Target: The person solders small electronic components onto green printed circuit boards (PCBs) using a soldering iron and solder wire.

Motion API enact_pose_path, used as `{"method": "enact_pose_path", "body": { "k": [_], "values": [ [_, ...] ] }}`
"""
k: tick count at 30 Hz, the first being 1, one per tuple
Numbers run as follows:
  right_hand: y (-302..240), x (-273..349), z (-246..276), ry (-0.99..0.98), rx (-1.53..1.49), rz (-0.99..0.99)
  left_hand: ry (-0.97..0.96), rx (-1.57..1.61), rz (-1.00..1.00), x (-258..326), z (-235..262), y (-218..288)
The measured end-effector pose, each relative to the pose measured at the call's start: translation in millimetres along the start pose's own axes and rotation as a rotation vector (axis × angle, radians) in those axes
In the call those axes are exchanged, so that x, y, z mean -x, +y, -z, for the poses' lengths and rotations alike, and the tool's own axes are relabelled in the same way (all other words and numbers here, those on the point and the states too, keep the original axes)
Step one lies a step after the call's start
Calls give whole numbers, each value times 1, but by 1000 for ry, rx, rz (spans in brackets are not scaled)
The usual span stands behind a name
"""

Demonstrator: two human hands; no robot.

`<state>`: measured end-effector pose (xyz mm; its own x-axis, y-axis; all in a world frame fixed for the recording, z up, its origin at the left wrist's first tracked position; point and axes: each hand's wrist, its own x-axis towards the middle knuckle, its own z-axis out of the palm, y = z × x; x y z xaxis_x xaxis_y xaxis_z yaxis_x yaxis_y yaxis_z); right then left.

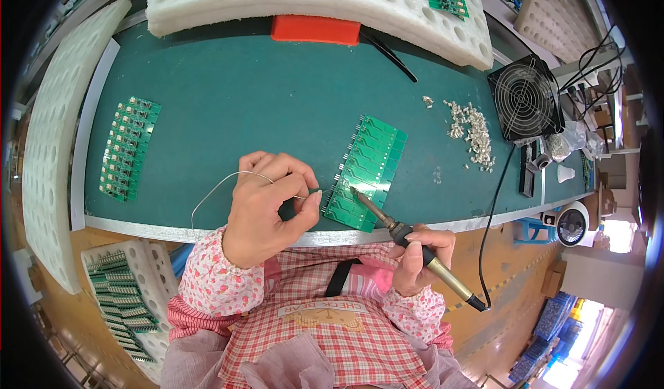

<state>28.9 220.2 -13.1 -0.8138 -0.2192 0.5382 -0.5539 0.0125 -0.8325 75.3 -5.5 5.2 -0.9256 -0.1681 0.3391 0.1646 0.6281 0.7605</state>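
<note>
A green circuit board panel [370,164] lies on the green bench mat near the front edge, pin headers along its left side. My right hand [423,256] is closed round a soldering iron [437,268], whose tip touches or hovers just over the lower part of the panel. Just left of the panel, my left hand [273,202] pinches a thin solder wire [216,186] between thumb and forefinger. The wire's end points at the panel near the iron's tip; its tail loops back over the hand. Whether tip and wire meet is too small to tell.
Another board panel [129,148] with mounted parts lies at the left. Small metallic pieces [472,134] are heaped at the right, beside a black fan [527,98]. White foam trays [304,0], a red box [315,29] and black tweezers [391,57] sit at the back. The iron's cord [492,216] crosses the front edge.
</note>
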Motion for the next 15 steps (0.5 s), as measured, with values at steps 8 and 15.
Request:
{"method": "enact_pose_path", "body": {
  "k": [8,15],
  "values": [
    [1,5,-3,-32,-29,20,2,7,-61,0,-3,-2],
    [2,7,-4,-18,-57,17,-9,13,-62,1,-2,-1]
  ]
}}
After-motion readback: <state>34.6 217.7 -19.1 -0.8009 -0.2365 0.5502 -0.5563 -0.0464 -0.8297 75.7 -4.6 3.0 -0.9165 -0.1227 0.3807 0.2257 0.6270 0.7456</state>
